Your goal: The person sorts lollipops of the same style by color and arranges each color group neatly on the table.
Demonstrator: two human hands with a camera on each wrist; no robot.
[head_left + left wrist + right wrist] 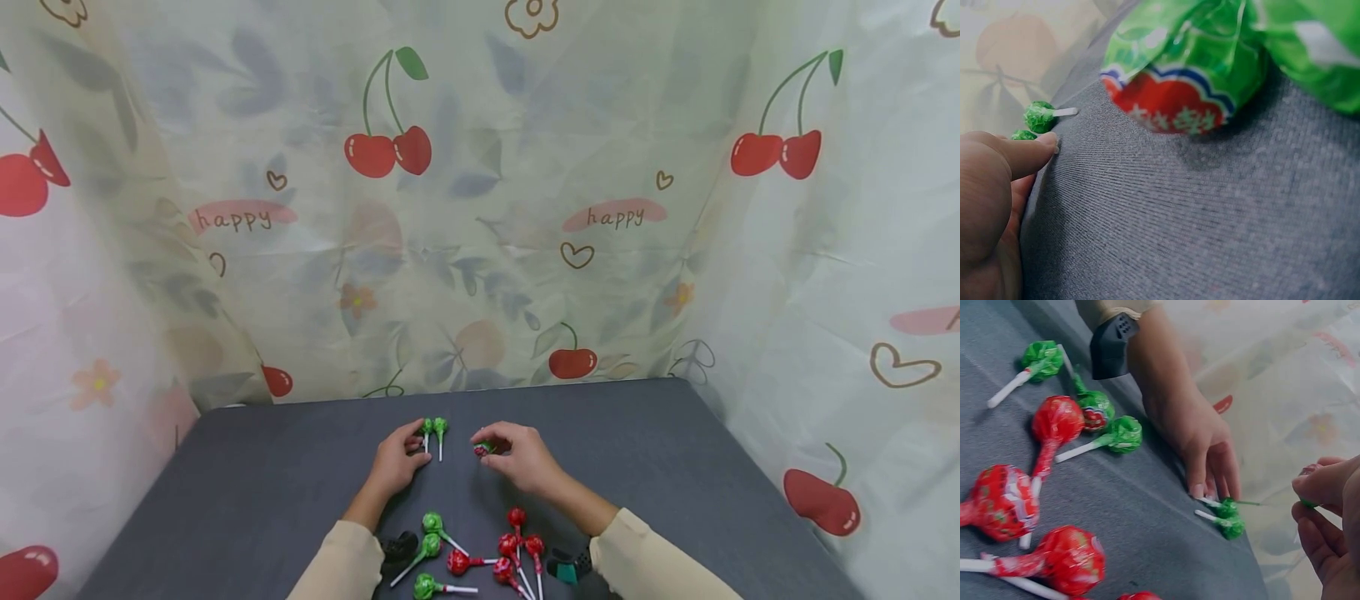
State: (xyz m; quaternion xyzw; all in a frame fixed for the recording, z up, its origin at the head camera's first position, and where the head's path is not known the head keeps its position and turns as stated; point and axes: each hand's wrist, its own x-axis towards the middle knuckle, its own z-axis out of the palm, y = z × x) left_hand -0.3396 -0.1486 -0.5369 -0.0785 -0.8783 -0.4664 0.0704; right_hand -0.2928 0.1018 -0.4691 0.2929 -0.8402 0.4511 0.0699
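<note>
Near the far part of the table, my left hand [397, 462] has its index finger at the head and its thumb at the stick end of a green-wrapped lollipop [427, 426]. Beside it lies a second green lollipop [440, 426], its white stick pointing towards me. To the right, my right hand [525, 458] pinches another lollipop [482, 450] between thumb and fingers, above the cloth; its wrapper shows green and red, and most of it is hidden by the fingers. In the right wrist view, the right hand [1332, 519] shows at the right edge.
Closer to me on the dark grey table [300, 475] lie several green lollipops [432, 522] at the left. Several red lollipops [517, 517] lie beside them to the right, some sticks crossing. A printed curtain [480, 275] encloses the back and sides.
</note>
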